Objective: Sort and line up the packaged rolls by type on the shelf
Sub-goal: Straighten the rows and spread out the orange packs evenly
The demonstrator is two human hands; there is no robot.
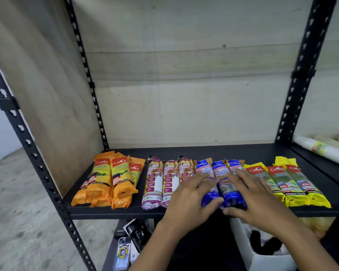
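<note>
Black metal shelf ahead, front edge toward us. Nearest, on the level below, we note a phone at left and a white box at right.

Above these, both our hands reach in over the front edge. Left hand lies flat on the blue rolls, fingers straight and spread, thumb against the near end of the left-most one. Right hand lies over the right-most blue roll, fingers straight and a little apart, thumb at the near ends. Slight blur there.

Three blue rolls sit mid-shelf, side by side and touching, long axis front to back. Just left of them are three purple-and-white drawstring rolls, lined up. Farther left are the orange rolls, loosely piled, some atop others. On the right, three yellow rolls are slightly fanned.

Far right, on the neighbouring shelf, lie white paper rolls. Behind everything we see a plywood back panel and perforated black uprights.
</note>
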